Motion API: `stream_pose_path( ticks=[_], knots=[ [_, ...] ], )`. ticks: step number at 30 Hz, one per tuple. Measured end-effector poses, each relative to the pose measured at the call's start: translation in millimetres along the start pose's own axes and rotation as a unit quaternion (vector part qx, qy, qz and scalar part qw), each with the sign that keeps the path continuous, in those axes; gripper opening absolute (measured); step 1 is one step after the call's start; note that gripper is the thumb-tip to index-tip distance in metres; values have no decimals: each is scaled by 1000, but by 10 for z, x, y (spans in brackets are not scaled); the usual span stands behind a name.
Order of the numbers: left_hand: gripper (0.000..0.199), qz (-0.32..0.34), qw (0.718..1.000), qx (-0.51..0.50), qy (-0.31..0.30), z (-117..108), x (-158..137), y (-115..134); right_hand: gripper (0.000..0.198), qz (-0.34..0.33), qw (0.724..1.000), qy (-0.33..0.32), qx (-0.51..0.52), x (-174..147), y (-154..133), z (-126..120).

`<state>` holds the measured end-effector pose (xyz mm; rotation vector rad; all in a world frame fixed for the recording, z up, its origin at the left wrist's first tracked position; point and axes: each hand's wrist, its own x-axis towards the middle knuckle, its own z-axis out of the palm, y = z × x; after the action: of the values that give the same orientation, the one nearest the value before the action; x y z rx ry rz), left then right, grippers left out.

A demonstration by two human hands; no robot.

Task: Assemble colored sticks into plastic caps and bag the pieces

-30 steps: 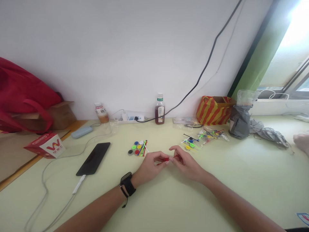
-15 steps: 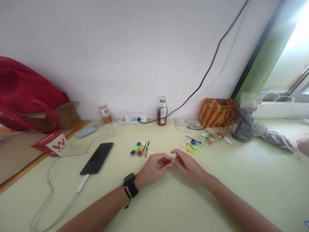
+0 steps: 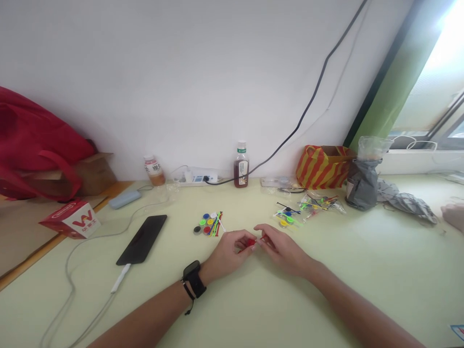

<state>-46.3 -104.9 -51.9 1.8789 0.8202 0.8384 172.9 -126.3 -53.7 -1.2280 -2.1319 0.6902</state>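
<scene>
My left hand, with a black watch on its wrist, pinches a small red plastic piece between thumb and fingers. Its shape is mostly covered. My right hand is closed on a thin red stick, its tip close against the red piece; whether the two are joined I cannot tell. Beyond my left hand lie small coloured round discs and a bundle of thin plastic sticks. More discs and sticks lie past my right hand.
A black phone on a white cable lies at left, near a red and white box. Along the wall stand a milky bottle, a power strip, a dark drink bottle and a striped bag. A clear packet of sticks lies at right.
The view has shifted slightly, so the things on the table sit a little further left. Both hands keep their pinch on the red parts, almost unmoved.
</scene>
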Motion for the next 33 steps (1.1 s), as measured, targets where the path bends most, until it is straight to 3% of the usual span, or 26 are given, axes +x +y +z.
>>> stream_pose_path(
  ticks=[33],
  knots=[
    [19, 4, 1000, 9, -13, 6, 5, -11, 29, -11, 1000, -7, -20, -12, -11, -25]
  ],
)
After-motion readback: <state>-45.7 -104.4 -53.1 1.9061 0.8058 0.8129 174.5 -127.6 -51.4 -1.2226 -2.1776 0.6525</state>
